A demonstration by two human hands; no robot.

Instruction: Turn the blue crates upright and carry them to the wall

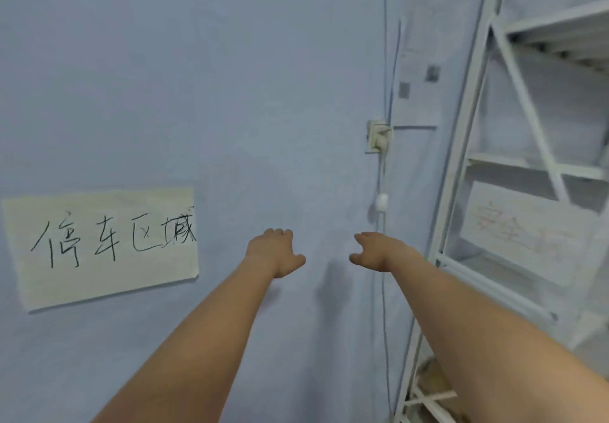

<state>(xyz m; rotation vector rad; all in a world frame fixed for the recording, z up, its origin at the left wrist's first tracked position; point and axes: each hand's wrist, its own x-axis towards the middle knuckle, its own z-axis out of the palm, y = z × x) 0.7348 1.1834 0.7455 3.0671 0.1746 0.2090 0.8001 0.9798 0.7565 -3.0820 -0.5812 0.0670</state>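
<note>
No blue crate shows in the head view. A pale blue wall (230,93) fills most of the frame straight ahead. Both my arms stretch forward toward it. My left hand (275,253) is held out palm down with the fingers apart and nothing in it. My right hand (375,251) is a short gap to its right, also spread and empty. Whether the fingertips touch the wall cannot be told.
A paper sign (102,244) with handwritten characters is taped to the wall at the left. A white socket (377,136) with a cable (382,291) hanging down sits right of centre. A white metal shelving rack (514,165) stands at the right, with another paper sign (527,234) on it.
</note>
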